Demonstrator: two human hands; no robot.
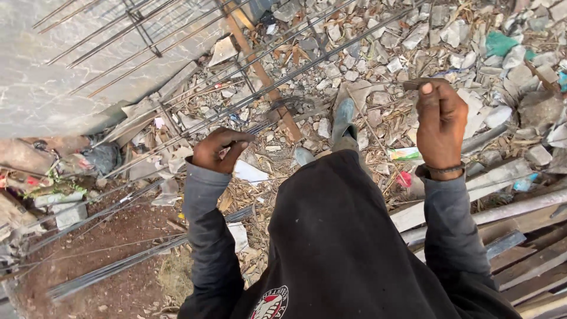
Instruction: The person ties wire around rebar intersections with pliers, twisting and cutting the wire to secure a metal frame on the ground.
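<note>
1. Below the head camera, a person in a dark top with grey sleeves stands over rubble [378,41] of broken stone, splintered wood and scraps.
2. Left hand [220,150]: fingers curled shut around a long thin steel bar [295,74]. The bar runs from those fingers up and away to the right, over the rubble, and down past them toward the lower left.
3. Right hand [440,127]: raised, fingers closed in a fist, thumb on top, gripping a small flat dark tool [420,83] whose end pokes out just above the knuckles. What kind of tool it is cannot be made out.
4. Beyond the left fingers lies a cage of tied rebar [147,35] against a pale slab. Under that wrist, a bundle of straight rods [136,260] rests on red soil.
5. Between the two hands, one boot [344,118] stands on loose stones.
6. Risks, as a judgement: the footing looks unstable, so a stone shifting underfoot could cause a stumble onto bar ends. The long bar could spring or swing if the bare-handed grip slips, and rough steel may cut the fingers.
</note>
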